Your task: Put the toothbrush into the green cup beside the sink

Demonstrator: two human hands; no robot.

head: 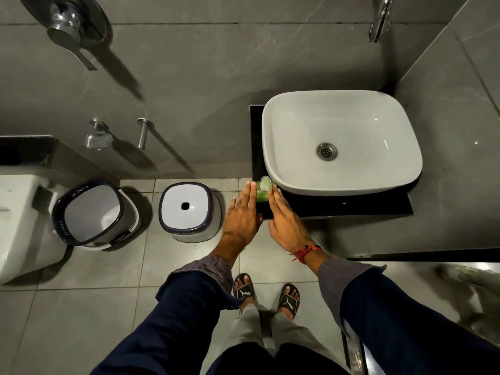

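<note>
A green cup (263,191) stands on the front left corner of the black counter (351,207), touching the rim of the white sink (341,143). Something pale shows in its mouth; I cannot tell what it is. My left hand (241,215) lies flat just left of the cup, fingers straight and together. My right hand (286,220) lies flat just right of it, fingertips beside the cup. Neither hand holds anything. No toothbrush is clearly visible.
On the tiled floor to the left stand a white stool with a centre hole (188,211) and a white bucket with a dark rim (92,213). A toilet (19,226) is at the far left. Grey tiled walls rise behind, and my sandalled feet (266,293) are below.
</note>
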